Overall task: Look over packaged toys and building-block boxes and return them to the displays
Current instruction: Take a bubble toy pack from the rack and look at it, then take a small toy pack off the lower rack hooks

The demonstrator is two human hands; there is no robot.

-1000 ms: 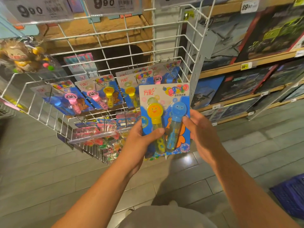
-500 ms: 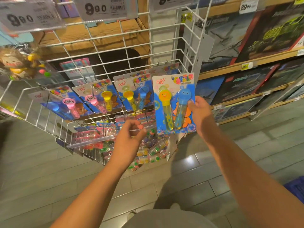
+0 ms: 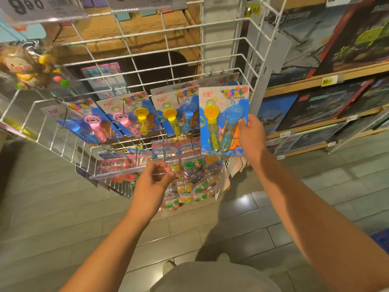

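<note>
My right hand [image 3: 251, 134] grips the right edge of a blue carded bubble-wand pack [image 3: 219, 121] with a yellow and a blue wand, held upright at the right end of a hanging row of like packs [image 3: 134, 116] on a white wire rack [image 3: 147, 49]. My left hand [image 3: 152, 184] hovers lower, fingers loosely curled and holding nothing, just in front of a lower row of small clear-packed toys [image 3: 189, 180].
Building-block boxes [image 3: 341, 39] fill wooden shelves on the right, with yellow price tags [image 3: 328, 81] on the shelf edges. A bagged doll [image 3: 23, 66] hangs at the upper left. Price signs [image 3: 42, 7] sit above. A blue crate [image 3: 381, 241] stands on the tiled floor at the far right.
My left hand let go of the pack and dropped toward the lower row. My right hand alone carried the pack up and right to the end of the hanging row.
</note>
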